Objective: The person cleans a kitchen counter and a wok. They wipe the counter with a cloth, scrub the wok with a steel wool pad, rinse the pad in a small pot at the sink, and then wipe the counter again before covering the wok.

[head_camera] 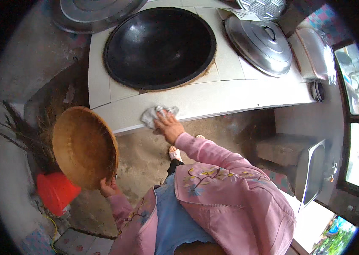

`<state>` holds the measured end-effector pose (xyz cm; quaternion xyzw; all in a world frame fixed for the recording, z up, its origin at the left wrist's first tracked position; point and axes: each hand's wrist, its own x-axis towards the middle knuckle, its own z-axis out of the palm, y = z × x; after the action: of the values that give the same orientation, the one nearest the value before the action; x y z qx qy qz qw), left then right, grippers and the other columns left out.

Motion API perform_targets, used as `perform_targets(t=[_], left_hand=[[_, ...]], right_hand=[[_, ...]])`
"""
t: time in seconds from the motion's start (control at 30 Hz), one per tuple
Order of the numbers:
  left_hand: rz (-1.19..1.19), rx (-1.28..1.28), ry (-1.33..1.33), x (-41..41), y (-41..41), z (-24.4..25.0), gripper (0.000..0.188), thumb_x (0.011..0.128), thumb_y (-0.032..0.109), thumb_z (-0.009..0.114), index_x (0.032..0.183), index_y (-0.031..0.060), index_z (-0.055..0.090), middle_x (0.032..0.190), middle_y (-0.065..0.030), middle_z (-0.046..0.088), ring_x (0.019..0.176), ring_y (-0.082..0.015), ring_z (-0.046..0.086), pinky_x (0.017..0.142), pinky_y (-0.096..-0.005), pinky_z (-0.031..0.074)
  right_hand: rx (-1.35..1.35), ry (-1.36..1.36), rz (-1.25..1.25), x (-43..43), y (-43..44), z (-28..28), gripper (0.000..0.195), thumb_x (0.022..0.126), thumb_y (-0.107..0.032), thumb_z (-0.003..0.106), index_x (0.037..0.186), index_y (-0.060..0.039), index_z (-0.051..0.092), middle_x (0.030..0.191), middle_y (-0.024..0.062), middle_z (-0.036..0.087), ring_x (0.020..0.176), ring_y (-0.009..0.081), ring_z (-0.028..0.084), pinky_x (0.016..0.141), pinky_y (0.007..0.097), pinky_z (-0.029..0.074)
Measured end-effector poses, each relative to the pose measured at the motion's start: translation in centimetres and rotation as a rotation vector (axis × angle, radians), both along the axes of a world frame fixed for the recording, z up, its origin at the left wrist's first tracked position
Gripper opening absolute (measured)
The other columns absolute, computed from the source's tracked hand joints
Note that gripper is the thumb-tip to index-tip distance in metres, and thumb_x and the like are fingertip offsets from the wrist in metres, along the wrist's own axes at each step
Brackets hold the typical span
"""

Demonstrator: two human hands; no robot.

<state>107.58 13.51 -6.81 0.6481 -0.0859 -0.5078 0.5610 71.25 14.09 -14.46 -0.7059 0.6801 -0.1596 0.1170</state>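
My left hand (110, 187) grips the rim of a wide brown basin (85, 148), which is tilted on its side with its hollow facing right. Under the fingers of my right hand (169, 126) is a crumpled grey-white cloth (150, 116), pressed on the front strip of a white tiled stove top (217, 95). Just behind the cloth, a large black wok (160, 47) is set into the tiles. Nothing shows in the wok but its dark, shiny surface.
A metal pot lid (259, 44) covers the stove's right side. Another large lid (99, 12) leans at upper left. Dry branches (28, 134) and a red plastic container (55, 193) stand left of the basin. A sink (313, 173) is at right. My feet are on the bare floor (141, 159).
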Motion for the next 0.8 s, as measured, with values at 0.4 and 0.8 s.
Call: perform_targets(t=[0.4,0.8], left_hand=[[-0.243,0.013,0.084,-6.9,-8.4,-6.6,0.037,0.084,0.021,0.054,0.109,-0.0060,0.053,0.102,-0.0158,0.062,0.085,-0.0263,0.063,0.068,-0.0319,0.058],[-0.056,0.140,-0.233,-8.8,-3.9,-6.3,0.049,0.084,0.044,0.059,0.106,0.0001,0.057,0.085,-0.0101,0.062,0.054,-0.0187,0.052,0.045,-0.0282,0.041]], right_hand=[[-0.006,0.195,-1.241,-33.6,10.9,-1.6,0.050,0.081,-0.023,0.062,0.128,-0.0107,0.049,0.139,0.0187,0.041,0.131,0.0406,0.034,0.108,0.0459,0.031],[0.046,0.164,-1.363,-43.7,19.1,0.2,0.046,0.073,-0.004,0.058,0.119,-0.0077,0.056,0.126,0.0199,0.050,0.113,0.0393,0.049,0.096,0.0446,0.042]])
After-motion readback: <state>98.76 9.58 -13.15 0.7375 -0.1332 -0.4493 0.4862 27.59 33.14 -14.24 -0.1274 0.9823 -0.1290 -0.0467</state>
